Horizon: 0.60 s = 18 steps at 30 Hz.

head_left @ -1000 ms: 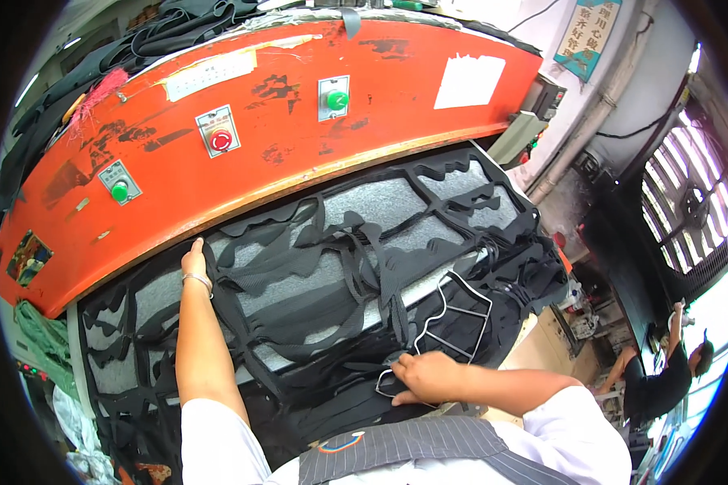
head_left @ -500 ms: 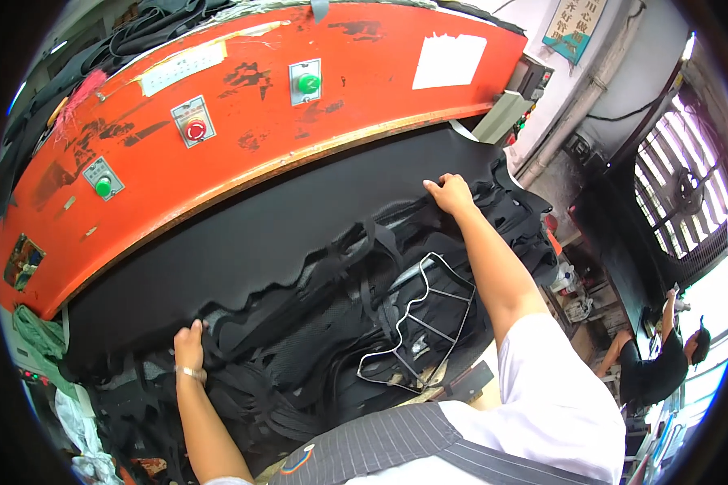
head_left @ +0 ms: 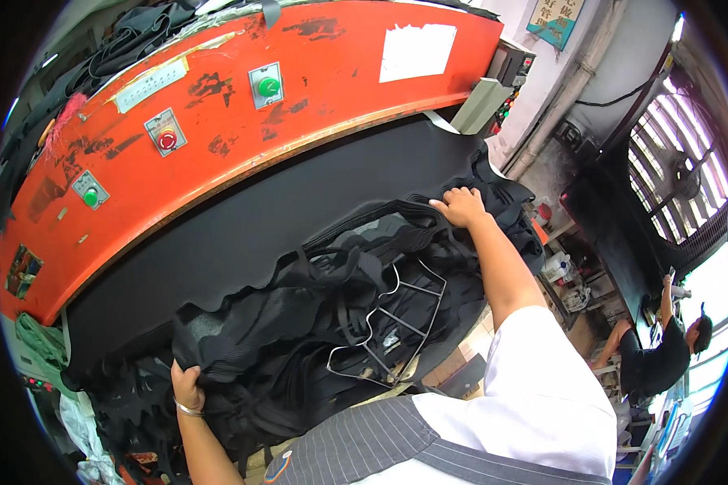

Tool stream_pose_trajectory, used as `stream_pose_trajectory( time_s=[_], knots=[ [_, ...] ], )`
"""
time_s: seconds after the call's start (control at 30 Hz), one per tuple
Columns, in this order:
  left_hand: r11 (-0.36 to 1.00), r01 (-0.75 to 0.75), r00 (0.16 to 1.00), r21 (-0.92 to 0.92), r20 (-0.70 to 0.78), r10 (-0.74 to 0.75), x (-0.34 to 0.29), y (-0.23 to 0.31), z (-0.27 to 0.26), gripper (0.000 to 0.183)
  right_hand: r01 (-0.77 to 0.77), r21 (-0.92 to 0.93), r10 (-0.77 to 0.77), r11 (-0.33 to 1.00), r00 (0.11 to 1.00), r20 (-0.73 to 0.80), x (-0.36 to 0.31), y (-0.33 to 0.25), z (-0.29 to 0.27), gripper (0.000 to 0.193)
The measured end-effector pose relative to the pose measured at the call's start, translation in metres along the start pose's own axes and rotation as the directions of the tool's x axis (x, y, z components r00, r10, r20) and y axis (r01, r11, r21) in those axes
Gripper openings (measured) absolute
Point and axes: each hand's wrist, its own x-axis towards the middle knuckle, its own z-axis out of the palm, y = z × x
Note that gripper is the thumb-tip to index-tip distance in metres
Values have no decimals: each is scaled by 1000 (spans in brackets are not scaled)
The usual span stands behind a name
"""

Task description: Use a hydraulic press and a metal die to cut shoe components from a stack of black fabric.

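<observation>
A wide black sheet (head_left: 299, 194) of smooth, flexible material lies below the red machine front, its near edge cut in waves. My left hand (head_left: 188, 388) is closed on a raised flap of that edge at the left, thumb up. At the right, my right hand (head_left: 463, 208) has its fingers curled over the gathered edge. Between the hands, the cut edge stands up in folds, with a grey underside showing. A thin metal cutting die (head_left: 386, 323) with one wavy side rests nearer me among loose black offcuts (head_left: 299, 388).
The red machine front (head_left: 323, 73) carries green knobs (head_left: 268, 86) and a red button (head_left: 167, 140). Green cloth (head_left: 40, 339) hangs at the left. At the far right, another person (head_left: 663, 356) in black works beside a long dark table (head_left: 607, 250); a fan (head_left: 681, 174) stands by the window.
The sheet's near edge has been lifted and gathered into folds between my hands. My right hand has come down over the bunched edge, and my left has moved slightly nearer me.
</observation>
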Motion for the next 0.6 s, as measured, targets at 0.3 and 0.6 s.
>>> stream_pose_trajectory(
  time_s=[0.3,0.6],
  knots=[
    [825,535,830,-182,299,-471,-42,60,-16,53,473,-130,-487,871,864,-123,7,31,23,36],
    [649,337,797,682,161,-583,-58,109,-18,50,261,0,-257,965,951,-174,35,89,34,27]
  ],
)
